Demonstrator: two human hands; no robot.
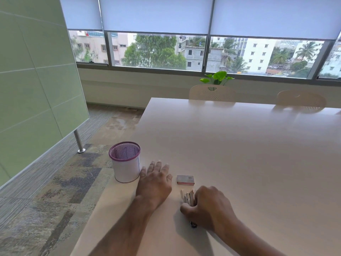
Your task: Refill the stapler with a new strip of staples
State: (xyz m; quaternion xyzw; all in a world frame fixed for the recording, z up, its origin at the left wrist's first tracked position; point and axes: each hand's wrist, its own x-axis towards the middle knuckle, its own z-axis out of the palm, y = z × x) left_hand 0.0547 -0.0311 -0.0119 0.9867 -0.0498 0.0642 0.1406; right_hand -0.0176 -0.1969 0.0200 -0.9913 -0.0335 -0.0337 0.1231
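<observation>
A small pale stapler (pixel 189 197) lies on the white table (pixel 239 145) near its front edge. My right hand (pixel 208 207) grips it from the right with curled fingers, covering most of its body; only the front end and a dark bit at the rear show. Just beyond the stapler lies a small staple box (pixel 185 179), flat and closed. My left hand (pixel 156 180) rests flat on the table with straight fingers, left of the box and apart from it.
A purple-rimmed mesh pen cup (pixel 125 161) stands at the table's left edge, touching my left hand's little finger side. Two pale chairs (pixel 212 93) stand at the far side. The floor drops away left of the table.
</observation>
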